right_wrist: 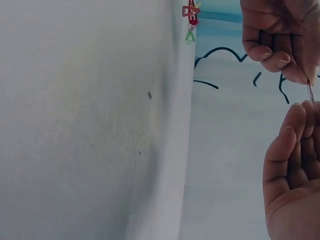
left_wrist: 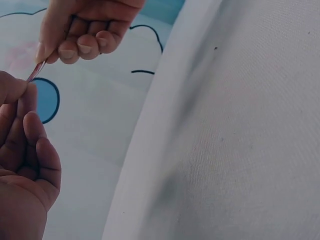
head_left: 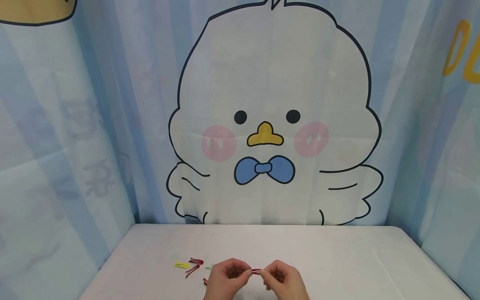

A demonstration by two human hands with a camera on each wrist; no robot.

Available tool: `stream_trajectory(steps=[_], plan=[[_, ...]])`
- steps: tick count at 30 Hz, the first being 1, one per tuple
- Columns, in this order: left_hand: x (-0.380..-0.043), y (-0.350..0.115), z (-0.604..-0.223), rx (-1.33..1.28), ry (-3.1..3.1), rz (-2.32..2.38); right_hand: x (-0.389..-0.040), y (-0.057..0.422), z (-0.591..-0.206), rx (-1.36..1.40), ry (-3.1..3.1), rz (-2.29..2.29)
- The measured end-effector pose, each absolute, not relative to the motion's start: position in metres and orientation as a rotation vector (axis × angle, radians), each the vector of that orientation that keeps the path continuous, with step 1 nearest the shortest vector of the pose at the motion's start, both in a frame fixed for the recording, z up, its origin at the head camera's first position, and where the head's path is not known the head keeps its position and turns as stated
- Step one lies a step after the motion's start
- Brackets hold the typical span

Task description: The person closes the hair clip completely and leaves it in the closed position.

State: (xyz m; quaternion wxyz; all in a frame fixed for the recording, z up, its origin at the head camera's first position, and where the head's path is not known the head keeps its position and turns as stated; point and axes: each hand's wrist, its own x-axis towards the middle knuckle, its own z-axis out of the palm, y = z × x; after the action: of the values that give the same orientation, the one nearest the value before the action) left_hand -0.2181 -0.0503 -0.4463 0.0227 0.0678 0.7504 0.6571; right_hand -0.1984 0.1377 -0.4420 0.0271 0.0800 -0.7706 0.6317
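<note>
Between both hands, a small dark red snap hair clip (head_left: pixel 256 271) is held above the white table, lying roughly level in the head view. My left hand (head_left: pixel 228 278) pinches its left end between thumb and forefinger. At the other end, my right hand (head_left: pixel 284 280) pinches it the same way, with the remaining fingers curled. In the left wrist view the clip (left_wrist: pixel 36 72) shows as a thin reddish strip bridging the two sets of fingertips. The right wrist view shows only its narrow edge (right_wrist: pixel 310 93). Fingertips hide both ends.
Left of the hands, several loose hair clips lie on the table (head_left: pixel 348 258): a yellow clip (head_left: pixel 181 265), red clips (head_left: pixel 193 271) and a green clip (head_left: pixel 209 267) partly behind the left hand. A curtain (head_left: pixel 273 75) with a cartoon bird hangs behind the table.
</note>
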Motion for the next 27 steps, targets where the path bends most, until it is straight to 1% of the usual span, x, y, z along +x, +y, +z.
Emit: stream_trajectory(steps=[8,20,27], plan=[[-0.22,-0.05,-0.449,0.231,2.301,2.064,-0.198,0.136,-0.442,0.313,-2.345,1.756],[-0.22,-0.049,-0.448,0.163,2.286,2.069,-0.199,0.138,-0.445,0.431,-2.332,1.582],[-0.22,-0.049,-0.448,0.15,2.25,2.053,-0.201,0.138,-0.453,0.563,-2.188,1.363]])
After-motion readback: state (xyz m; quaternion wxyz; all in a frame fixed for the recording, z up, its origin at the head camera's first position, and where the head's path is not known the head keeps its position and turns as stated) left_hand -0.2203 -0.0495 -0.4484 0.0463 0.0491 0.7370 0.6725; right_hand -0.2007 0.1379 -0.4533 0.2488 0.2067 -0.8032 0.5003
